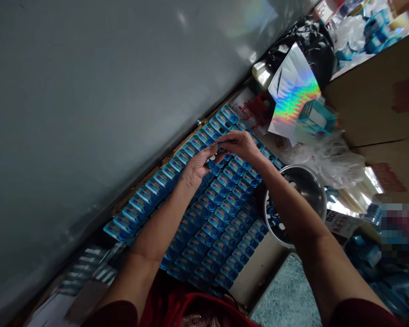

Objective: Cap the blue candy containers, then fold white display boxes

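Rows of blue blister-like cards [213, 195], each with a printed label and a round blue spot, lie on the surface below my hands. Above the upper rows, my left hand [197, 167] is curled around several small round discs [211, 158], some white and some dark blue. My right hand [240, 143] meets it at the fingertips, thumb and finger pinched on one small dark blue disc [221, 146]. Under my right forearm stands a steel bowl [323, 200] with more white and blue discs in it; the forearm hides part of the bowl.
A grey wall [88, 91] runs along the left. To the right are a shiny holographic sheet [289, 91], a teal box [316, 116], clear plastic bags [337, 168] and large cardboard boxes [378, 100]. A black plastic bag [303, 45] lies at the back. A speckled teal surface [288, 295] is near my front.
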{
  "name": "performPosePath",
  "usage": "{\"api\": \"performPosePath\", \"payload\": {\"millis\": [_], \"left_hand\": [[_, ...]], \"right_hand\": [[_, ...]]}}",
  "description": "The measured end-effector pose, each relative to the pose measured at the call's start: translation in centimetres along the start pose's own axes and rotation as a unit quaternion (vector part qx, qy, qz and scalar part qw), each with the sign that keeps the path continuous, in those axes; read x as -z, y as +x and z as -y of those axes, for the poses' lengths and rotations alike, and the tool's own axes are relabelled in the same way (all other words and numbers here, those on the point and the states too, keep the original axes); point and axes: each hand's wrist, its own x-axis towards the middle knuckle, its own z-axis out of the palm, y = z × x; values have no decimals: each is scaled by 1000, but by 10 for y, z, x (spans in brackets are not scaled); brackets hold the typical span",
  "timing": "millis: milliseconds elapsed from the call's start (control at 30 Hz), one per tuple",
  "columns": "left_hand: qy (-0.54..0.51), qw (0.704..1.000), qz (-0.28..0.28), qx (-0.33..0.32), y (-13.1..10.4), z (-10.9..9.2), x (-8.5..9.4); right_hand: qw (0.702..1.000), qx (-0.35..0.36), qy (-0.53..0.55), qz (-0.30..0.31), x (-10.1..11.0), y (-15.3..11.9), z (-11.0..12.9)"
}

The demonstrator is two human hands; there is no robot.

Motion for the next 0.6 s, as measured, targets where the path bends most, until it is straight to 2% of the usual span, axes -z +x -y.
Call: {"api": "performPosePath", "payload": {"millis": [133, 200, 300, 367, 433, 500, 600], "left_hand": [[-16, 999, -22, 33, -8, 0, -1], [-31, 998, -20, 52, -10, 0, -1], [-63, 995, -18, 71, -10, 0, -1], [-79, 994, -22, 70, -9, -2, -1], [-87, 994, -21, 63, -9, -3, -1], [-87, 994, -14, 62, -9, -4, -1], [-82, 995, -4, 61, -9, -4, 2]], "right_hand": [[988, -77, 133, 9, -10, -7, 0], [986, -82, 142, -36, -11, -7, -3], [980, -79, 109, -148, -1, 5, -12], [972, -77, 41, -219, 10, 21, -21], [959, -61, -85, -265, 20, 40, -29], [938, -52, -213, -267, 27, 61, -36], [916, -83, -326, -220, 34, 87, -47]]}}
